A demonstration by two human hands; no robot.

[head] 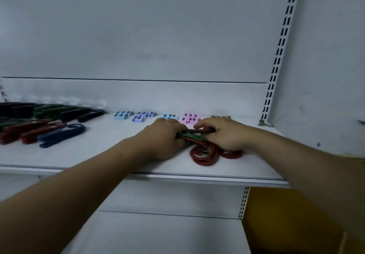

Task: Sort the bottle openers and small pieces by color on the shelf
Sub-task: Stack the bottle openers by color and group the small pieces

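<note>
Both hands meet over a small heap of bottle openers on the white shelf (98, 155). My left hand (164, 141) grips a green opener (194, 136) together with a red one under it. My right hand (223, 135) curls over the same heap; red opener loops (204, 155) stick out below it. At the left lie sorted openers: black (83, 114), green (51, 110), red (29, 131) and blue (63, 133). Along the back stand small pieces in groups: light blue (121, 115), purple (142, 116), light blue (169, 116), pink (190, 118) and brownish (221, 117).
A slotted upright (280, 52) runs up the right side of the white back panel. A small metal bracket (263, 123) sits at the shelf's back right corner. Below the shelf is another white level and a yellow box (286, 224) at the lower right.
</note>
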